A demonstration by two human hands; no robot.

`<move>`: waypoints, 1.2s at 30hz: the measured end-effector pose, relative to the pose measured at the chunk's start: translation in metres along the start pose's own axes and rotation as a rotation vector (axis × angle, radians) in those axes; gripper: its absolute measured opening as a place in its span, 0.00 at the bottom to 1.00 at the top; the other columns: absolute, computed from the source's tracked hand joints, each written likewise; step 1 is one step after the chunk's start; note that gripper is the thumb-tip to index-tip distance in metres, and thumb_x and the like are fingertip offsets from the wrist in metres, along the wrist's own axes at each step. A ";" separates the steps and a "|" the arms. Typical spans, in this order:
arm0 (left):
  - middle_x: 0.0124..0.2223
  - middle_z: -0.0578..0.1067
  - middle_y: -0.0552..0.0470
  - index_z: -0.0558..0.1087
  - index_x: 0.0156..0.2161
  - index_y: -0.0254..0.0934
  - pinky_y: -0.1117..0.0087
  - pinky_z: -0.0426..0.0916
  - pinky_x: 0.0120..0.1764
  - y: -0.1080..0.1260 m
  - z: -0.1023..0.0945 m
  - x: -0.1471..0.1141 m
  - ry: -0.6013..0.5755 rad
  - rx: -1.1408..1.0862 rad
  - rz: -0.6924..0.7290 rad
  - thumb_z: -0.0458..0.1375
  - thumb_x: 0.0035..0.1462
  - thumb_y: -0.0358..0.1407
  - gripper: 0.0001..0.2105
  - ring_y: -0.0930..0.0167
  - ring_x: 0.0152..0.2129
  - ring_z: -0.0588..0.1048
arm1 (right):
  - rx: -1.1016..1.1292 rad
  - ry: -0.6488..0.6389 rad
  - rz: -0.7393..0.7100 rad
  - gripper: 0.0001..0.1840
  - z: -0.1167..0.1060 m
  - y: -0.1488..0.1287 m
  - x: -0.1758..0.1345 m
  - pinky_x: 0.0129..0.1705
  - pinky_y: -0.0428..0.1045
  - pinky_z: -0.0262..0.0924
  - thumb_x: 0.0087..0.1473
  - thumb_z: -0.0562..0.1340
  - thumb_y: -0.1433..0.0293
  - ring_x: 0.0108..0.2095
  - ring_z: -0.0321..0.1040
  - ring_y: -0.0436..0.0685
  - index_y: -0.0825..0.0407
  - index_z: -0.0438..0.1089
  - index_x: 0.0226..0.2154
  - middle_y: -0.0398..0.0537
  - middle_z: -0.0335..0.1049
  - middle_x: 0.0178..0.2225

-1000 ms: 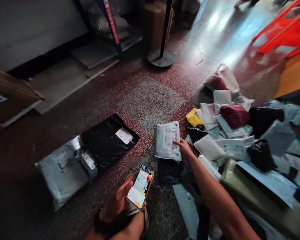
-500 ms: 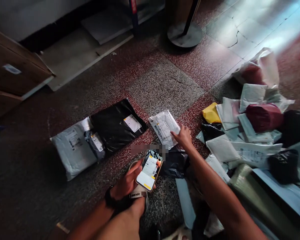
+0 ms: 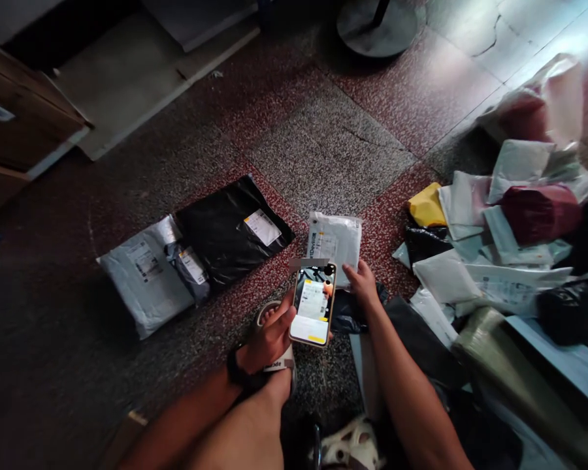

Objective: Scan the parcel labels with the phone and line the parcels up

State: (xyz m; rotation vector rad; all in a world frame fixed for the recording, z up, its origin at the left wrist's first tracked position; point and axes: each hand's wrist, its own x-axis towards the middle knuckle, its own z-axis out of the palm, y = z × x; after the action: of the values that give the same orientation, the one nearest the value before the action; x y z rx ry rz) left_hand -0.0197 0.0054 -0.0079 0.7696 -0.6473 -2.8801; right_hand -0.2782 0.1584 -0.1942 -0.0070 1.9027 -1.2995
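My left hand (image 3: 269,336) is wrapped round a smartphone (image 3: 313,305), its lit screen facing up with a label picture on it. My right hand (image 3: 361,282) grips the lower right edge of a white mailer parcel (image 3: 345,235), thumb on top. The phone's upper end covers the lower left part of this parcel. Below it, partly hidden by the phone and my right hand, lies a dark plastic parcel (image 3: 345,312). To the left on the floor rest a large black parcel (image 3: 225,228), a small dark parcel (image 3: 189,269) and a grey parcel (image 3: 144,281), each with a label.
A heap of parcels spreads on the right, with a yellow one (image 3: 427,204), a maroon one (image 3: 539,214) and a long olive one (image 3: 514,365). A round metal stand base (image 3: 377,29) is at the top. Wooden boxes (image 3: 24,117) stand at the upper left.
The white mailer has turned more upright and sits closer behind the phone. My left hand has moved the phone up and to the right. The camera view has shifted slightly.
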 end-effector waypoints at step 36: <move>0.68 0.82 0.38 0.68 0.77 0.46 0.58 0.87 0.43 0.022 0.011 -0.003 0.252 0.022 0.113 0.64 0.75 0.54 0.33 0.57 0.44 0.89 | -0.173 0.273 -0.179 0.31 0.002 0.053 0.008 0.58 0.61 0.72 0.56 0.71 0.42 0.48 0.77 0.67 0.49 0.74 0.48 0.54 0.82 0.48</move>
State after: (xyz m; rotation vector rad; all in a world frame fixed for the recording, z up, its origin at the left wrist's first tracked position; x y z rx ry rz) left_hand -0.0232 -0.0097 0.0111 1.0411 -0.6683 -2.6196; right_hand -0.2600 0.1781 -0.2405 -0.0944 2.2881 -1.3007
